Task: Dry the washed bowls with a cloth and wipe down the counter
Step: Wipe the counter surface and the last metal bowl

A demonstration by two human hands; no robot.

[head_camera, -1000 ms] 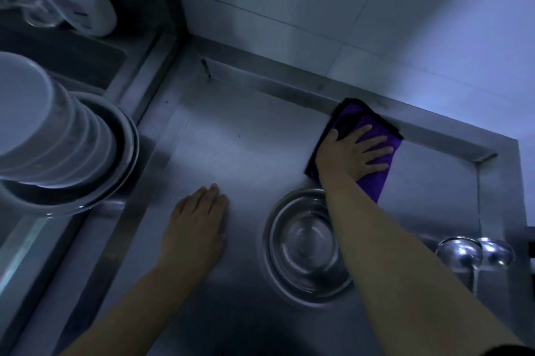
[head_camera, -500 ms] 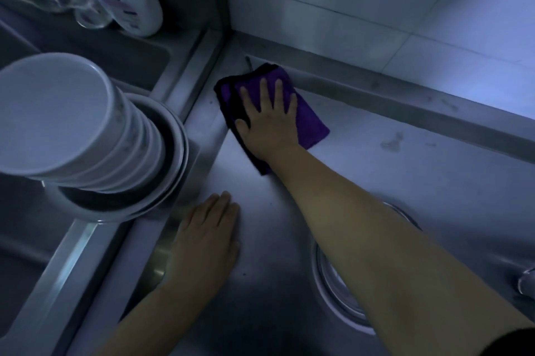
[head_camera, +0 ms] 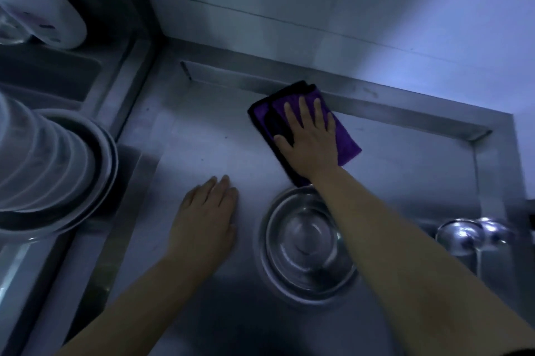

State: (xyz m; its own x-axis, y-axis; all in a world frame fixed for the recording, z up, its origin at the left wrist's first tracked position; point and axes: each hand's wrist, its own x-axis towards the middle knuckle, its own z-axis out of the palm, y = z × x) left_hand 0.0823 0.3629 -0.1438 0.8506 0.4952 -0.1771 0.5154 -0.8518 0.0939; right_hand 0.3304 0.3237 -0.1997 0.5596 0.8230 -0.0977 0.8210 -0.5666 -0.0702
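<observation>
The right hand (head_camera: 311, 138) has slid the purple cloth (head_camera: 346, 141) rightward from the corner.

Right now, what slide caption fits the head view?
Right hand presses a purple cloth flat on the steel counter; left hand rests beside a metal bowl.

Showing two bare forearms, no sleeves, no rings or watch visible; left hand (head_camera: 204, 221) and right hand (head_camera: 311, 140) ungloved.

Purple cloth (head_camera: 346, 141) folded, flat on steel counter (head_camera: 202, 138).
</observation>
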